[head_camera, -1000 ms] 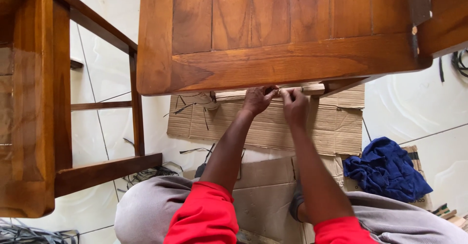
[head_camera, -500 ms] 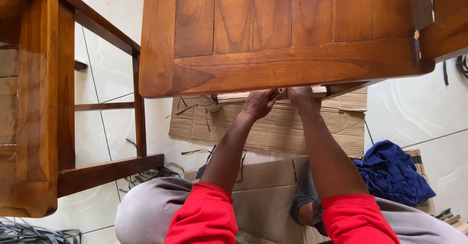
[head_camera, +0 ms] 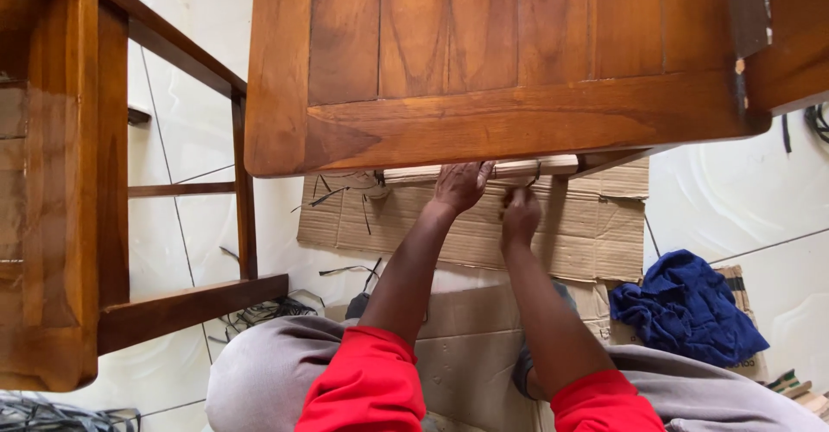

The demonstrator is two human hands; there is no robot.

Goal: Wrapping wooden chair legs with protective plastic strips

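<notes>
A pale wooden rail [head_camera: 553, 166] runs just under the front edge of a brown wooden seat panel [head_camera: 518, 69]. My left hand [head_camera: 460, 187] reaches up to the rail, and its fingers curl over it, partly hidden by the panel's edge. My right hand [head_camera: 521, 212] is a little lower and to the right, closed in a fist on a thin dark strand [head_camera: 536, 175] that loops up to the rail. Both forearms come out of red sleeves [head_camera: 367, 384].
Flattened cardboard [head_camera: 587, 225] covers the white tiled floor under the hands, with loose dark strands [head_camera: 332, 195] on it. A crumpled blue cloth [head_camera: 686, 307] lies at the right. A second wooden chair frame [head_camera: 60, 182] stands at the left, and a bundle of dark strands [head_camera: 259, 311] lies by its leg.
My right hand has come down and away from the rail, pulling the thin strand with it. My left hand has stayed on the rail.
</notes>
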